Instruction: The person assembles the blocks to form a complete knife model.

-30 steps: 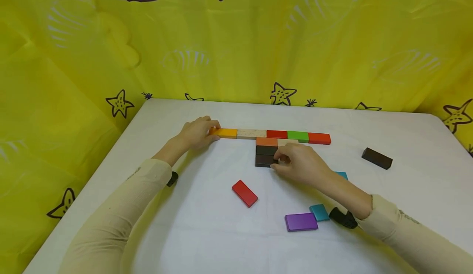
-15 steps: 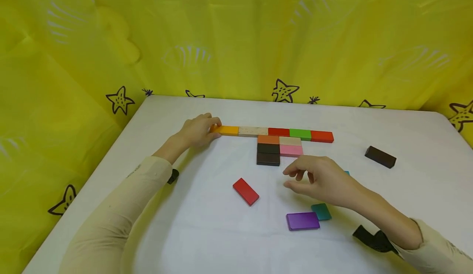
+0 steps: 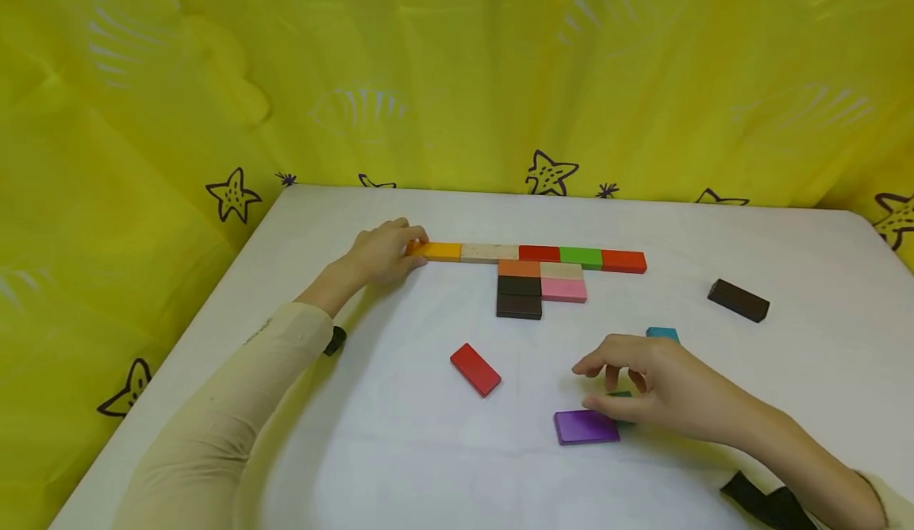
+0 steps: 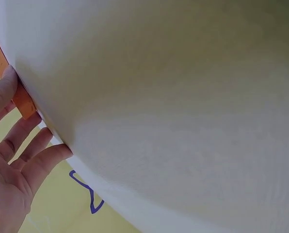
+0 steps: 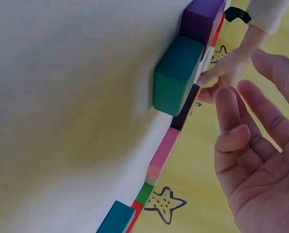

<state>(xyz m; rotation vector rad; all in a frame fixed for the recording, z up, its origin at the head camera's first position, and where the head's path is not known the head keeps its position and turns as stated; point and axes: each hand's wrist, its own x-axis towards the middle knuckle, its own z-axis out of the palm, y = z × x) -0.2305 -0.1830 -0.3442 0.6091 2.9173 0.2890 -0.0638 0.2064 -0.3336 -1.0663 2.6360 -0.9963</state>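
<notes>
My left hand (image 3: 384, 252) pinches the left end of an orange-yellow block (image 3: 444, 251), thumb on the near side and fingers behind. That block starts a straight row with a speckled wooden block (image 3: 489, 253), a red block (image 3: 539, 254), a green block (image 3: 581, 257) and another red block (image 3: 624, 261). Below the row sit an orange block (image 3: 519, 268), a pale wooden block (image 3: 562, 270), a pink block (image 3: 563, 289) and two dark blocks (image 3: 519, 306). My right hand (image 3: 664, 387), holding nothing, hovers with loosely bent fingers over a teal block (image 5: 178, 73) beside a purple block (image 3: 587, 428).
A loose red block (image 3: 475, 370) lies left of the purple one. Partly behind my right hand is a blue block (image 3: 662, 332). A dark brown block (image 3: 739, 301) lies farther right on the white table (image 3: 371, 451). Yellow patterned cloth (image 3: 457, 70) hangs behind and left.
My right hand has let go of the pink block beside the dark ones and moved back toward the right, over the teal block. The left hand has stayed at the row's end.
</notes>
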